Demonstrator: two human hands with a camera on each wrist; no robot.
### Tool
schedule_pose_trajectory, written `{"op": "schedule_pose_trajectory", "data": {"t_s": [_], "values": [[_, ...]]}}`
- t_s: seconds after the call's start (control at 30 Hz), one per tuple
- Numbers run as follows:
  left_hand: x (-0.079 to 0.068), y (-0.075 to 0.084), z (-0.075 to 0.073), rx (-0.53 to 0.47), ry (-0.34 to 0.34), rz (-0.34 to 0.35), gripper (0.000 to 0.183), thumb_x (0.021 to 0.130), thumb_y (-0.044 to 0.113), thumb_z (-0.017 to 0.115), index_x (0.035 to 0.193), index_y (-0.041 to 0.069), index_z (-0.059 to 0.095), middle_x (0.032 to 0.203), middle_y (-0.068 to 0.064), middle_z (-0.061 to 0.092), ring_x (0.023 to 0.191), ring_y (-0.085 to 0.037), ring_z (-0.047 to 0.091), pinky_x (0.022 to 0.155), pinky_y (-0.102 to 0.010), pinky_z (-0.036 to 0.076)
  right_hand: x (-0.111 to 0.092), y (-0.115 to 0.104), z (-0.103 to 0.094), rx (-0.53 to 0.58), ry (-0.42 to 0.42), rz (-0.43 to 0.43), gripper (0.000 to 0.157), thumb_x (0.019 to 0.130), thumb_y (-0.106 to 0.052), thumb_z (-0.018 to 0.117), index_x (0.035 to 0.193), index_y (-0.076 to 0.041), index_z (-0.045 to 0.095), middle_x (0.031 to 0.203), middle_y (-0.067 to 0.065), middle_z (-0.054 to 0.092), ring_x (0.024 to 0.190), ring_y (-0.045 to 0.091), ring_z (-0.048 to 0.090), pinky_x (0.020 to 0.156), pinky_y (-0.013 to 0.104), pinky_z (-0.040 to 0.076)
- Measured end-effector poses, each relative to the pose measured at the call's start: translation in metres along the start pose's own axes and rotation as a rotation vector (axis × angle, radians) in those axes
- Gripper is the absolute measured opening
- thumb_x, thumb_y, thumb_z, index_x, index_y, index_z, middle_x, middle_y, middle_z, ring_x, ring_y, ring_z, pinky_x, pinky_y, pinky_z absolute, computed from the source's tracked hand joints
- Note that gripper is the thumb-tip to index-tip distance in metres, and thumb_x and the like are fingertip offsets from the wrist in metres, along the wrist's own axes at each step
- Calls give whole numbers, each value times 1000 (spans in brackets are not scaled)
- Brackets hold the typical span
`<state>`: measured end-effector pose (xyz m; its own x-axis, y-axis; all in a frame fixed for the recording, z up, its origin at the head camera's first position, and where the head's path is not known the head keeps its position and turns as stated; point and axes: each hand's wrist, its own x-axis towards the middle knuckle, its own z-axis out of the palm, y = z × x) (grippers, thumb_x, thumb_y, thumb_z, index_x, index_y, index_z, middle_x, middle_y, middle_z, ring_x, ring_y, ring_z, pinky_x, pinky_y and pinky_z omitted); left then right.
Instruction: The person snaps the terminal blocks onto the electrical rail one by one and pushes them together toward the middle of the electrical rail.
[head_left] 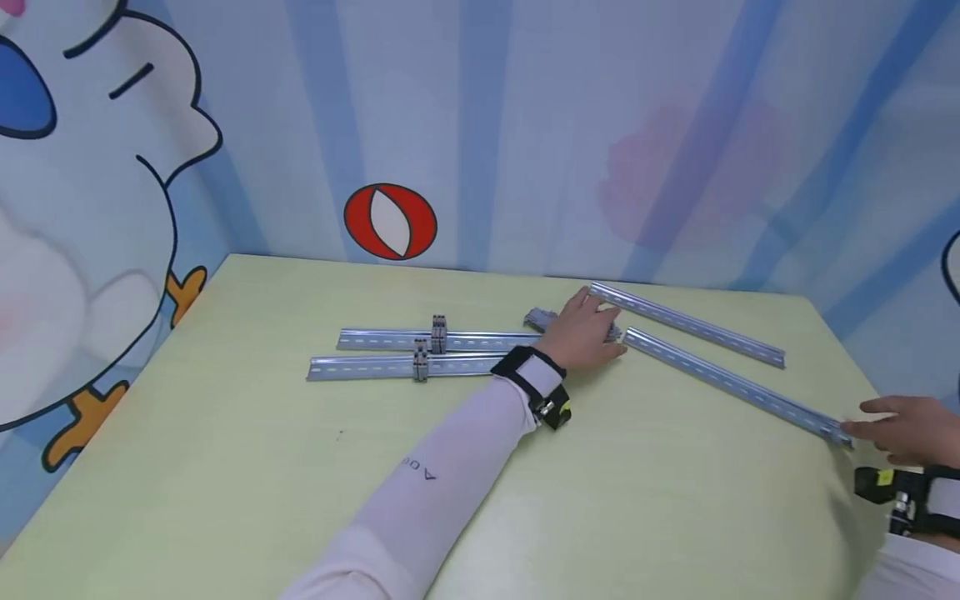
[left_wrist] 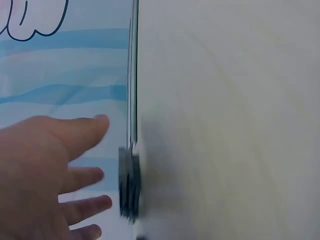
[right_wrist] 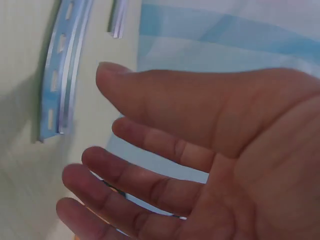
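My left hand (head_left: 581, 333) is over the right part of two slotted metal DIN rails, hiding their ends. Beside it lies a grey row of terminal blocks (head_left: 538, 318), partly covered by the hand. In the left wrist view its fingers are spread, apart from a stack of grey blocks (left_wrist: 129, 185). My right hand (head_left: 907, 429) hovers by the near end of a bare DIN rail (head_left: 727, 379). The right wrist view has this rail (right_wrist: 60, 75) apart from its extended fingers and thumb (right_wrist: 165, 95).
Another bare DIN rail (head_left: 686, 323) lies behind, near the table's back edge. At left, the rear rail (head_left: 382, 339) and front rail (head_left: 360, 367) each carry a small block cluster. A printed backdrop (head_left: 487, 125) rises behind the pale table (head_left: 225, 483).
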<state>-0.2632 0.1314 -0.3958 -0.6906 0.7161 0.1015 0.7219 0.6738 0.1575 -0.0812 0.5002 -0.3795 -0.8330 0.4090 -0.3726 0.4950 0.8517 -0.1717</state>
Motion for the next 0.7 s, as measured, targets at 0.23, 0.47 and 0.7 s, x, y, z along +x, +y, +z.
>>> {"op": "schedule_pose_trajectory", "data": {"t_s": [0.23,0.47,0.7], "values": [[5,2,5,-83,-68,-129,56,98,54,47,149,31,41,162,-13,26,150,-39,13,123,-48,16,-18,-42,7,82,-22,-59,65,95,-24,58,129,28,38,63,9,61,55,16,54,52,30,45],[7,-3,8,-164,-1,-185,40,94,45,60,131,30,60,156,-10,38,147,-33,25,120,-51,22,-9,-40,8,164,-41,-88,66,91,-26,65,127,24,42,80,19,63,61,20,55,53,31,45],[8,-5,8,-201,39,-141,36,87,42,71,118,25,62,145,-4,50,142,-29,35,119,-57,22,-5,-29,11,300,20,-41,41,91,-12,64,116,18,54,89,27,65,69,25,58,55,32,50]]}}
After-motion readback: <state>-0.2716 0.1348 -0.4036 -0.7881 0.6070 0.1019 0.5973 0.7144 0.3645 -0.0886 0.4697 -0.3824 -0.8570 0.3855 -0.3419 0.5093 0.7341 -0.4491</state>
